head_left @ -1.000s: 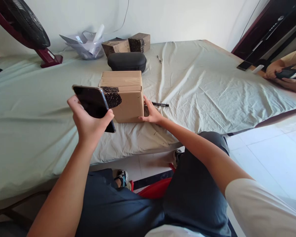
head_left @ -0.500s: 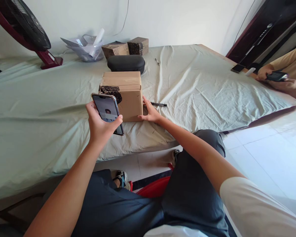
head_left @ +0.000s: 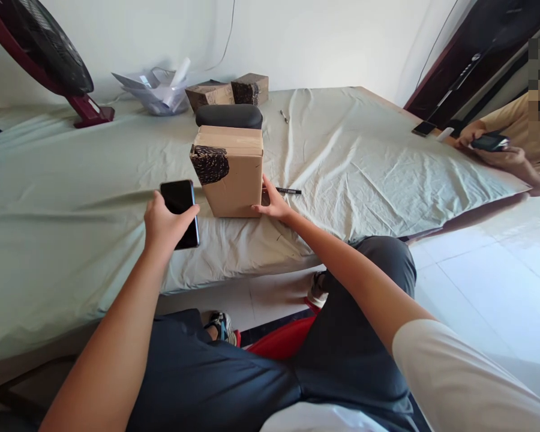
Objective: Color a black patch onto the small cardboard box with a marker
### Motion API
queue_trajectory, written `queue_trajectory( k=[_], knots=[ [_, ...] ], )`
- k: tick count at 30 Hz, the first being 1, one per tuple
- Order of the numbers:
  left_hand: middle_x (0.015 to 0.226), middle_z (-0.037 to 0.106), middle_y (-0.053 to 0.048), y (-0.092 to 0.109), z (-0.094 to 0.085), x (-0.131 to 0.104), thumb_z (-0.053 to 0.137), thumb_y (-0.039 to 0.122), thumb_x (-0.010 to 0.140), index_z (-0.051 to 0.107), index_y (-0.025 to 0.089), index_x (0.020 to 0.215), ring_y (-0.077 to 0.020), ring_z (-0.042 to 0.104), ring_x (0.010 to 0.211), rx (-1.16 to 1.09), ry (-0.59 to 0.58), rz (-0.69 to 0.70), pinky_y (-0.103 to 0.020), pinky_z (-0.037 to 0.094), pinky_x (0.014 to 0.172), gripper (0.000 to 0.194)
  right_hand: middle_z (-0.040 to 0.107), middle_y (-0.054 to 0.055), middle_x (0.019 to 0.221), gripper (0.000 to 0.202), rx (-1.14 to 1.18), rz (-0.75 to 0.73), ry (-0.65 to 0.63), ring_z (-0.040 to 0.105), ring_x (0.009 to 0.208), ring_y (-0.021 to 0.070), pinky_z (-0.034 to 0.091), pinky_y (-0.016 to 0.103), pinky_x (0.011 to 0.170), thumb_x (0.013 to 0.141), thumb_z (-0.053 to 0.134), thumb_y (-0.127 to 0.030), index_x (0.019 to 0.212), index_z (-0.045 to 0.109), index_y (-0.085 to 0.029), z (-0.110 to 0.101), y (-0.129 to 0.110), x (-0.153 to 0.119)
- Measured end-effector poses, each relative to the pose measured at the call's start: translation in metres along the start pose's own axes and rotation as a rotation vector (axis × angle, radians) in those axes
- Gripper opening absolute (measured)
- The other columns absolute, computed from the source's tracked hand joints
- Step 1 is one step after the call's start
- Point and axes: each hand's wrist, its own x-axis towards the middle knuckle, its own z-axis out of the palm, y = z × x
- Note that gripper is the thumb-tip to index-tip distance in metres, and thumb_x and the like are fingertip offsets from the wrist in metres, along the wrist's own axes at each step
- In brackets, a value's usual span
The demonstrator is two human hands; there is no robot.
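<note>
My left hand (head_left: 164, 223) is closed around a smartphone (head_left: 180, 198), thumb along its right edge. The phone's screen is dark and faces me, low over the cloth; I cannot tell if it touches. Just to the right stands a cardboard box (head_left: 238, 186) with black scribble over its upper left corner. My right hand (head_left: 273, 203) grips the box at its lower right edge, with the thumb on the front face and the fingers along the right side. Beside that hand a black marker pen (head_left: 289, 191) lies on the cloth, its left end partly hidden by the fingers.
Behind the box lie a black case (head_left: 229, 116), two smaller cartons (head_left: 251, 88) and a plastic basket (head_left: 162, 103) of papers. A fan (head_left: 92, 111) stands at left. At far right another person's hands (head_left: 506, 153) hold a dark device. A small pen (head_left: 284, 116) lies on the cloth (head_left: 342, 156).
My left hand has moved left and slightly down with the phone, away from the box front. The phone's screen, lit before, is dark. My right hand stays at the box.
</note>
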Motion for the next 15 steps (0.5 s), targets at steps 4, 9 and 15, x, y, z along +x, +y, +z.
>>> queue_trajectory(
  k=[4,9,15],
  knots=[
    [0.114,0.075,-0.022,-0.024,0.005,0.013,0.097,0.041,0.063,0.069,0.016,0.127,-0.0641,0.064,0.144,0.188,-0.046,-0.118,-0.084,0.046,0.118,0.074,0.039,0.029,0.182,0.163,-0.001,0.025,0.026,0.048,0.160,0.0455,0.039,0.070,0.139,0.076,0.081,-0.103,0.192,0.007,-0.016,0.001,0.005,0.001],
    [0.114,0.075,-0.023,-0.039,0.009,0.023,0.093,0.044,0.070,0.068,0.018,0.097,-0.0637,0.061,0.145,0.321,-0.079,-0.206,-0.083,0.046,0.111,0.045,0.041,0.028,0.181,0.168,0.025,0.033,0.041,0.050,0.160,0.0452,0.040,0.069,0.139,0.071,0.077,-0.108,0.192,0.006,-0.014,0.000,0.001,0.001],
    [0.150,0.070,-0.034,-0.031,0.021,0.025,0.092,0.033,0.066,0.074,0.022,0.097,-0.0678,0.040,0.165,0.345,-0.116,-0.118,-0.098,0.023,0.125,0.038,0.056,0.023,0.172,0.157,0.118,0.092,0.058,0.060,0.152,0.0416,0.047,0.062,0.136,0.080,0.064,-0.111,0.192,0.011,-0.016,-0.006,-0.017,-0.006]
  ],
)
